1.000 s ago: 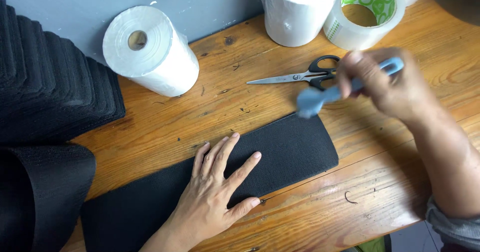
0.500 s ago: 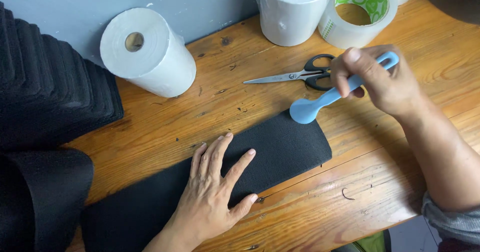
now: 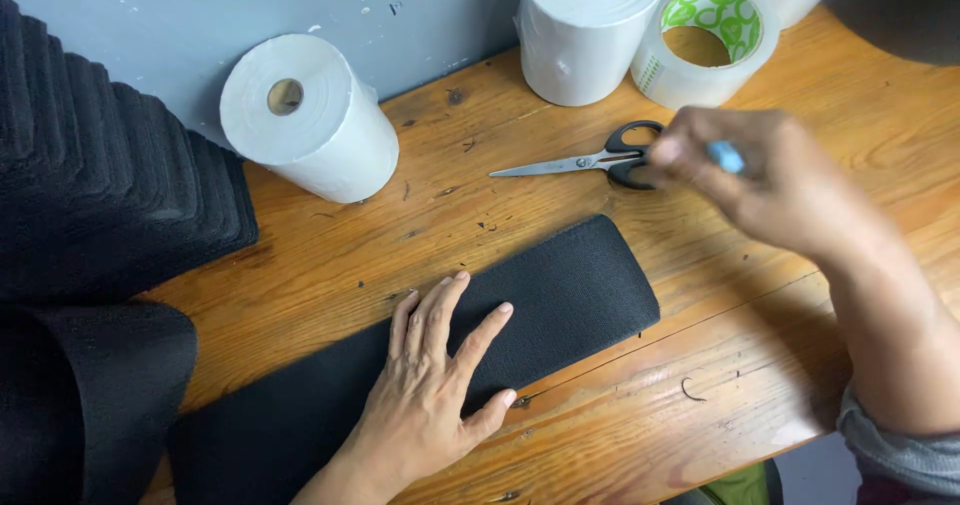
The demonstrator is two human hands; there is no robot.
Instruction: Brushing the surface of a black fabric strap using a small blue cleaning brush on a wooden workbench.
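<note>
Head view: my left hand [image 3: 435,390], fingers spread, pins the black strip [image 3: 560,300]; right hand [image 3: 770,180] pinches a blue tool [image 3: 727,155], blurred at upper right. Loosened pressure could let the strip slide.

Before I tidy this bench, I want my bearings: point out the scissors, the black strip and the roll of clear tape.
scissors [image 3: 560,166], head view, on the steel blades.
black strip [image 3: 575,290], head view, on its bare right end.
roll of clear tape [image 3: 665,83], head view, on its outer wall.
</note>
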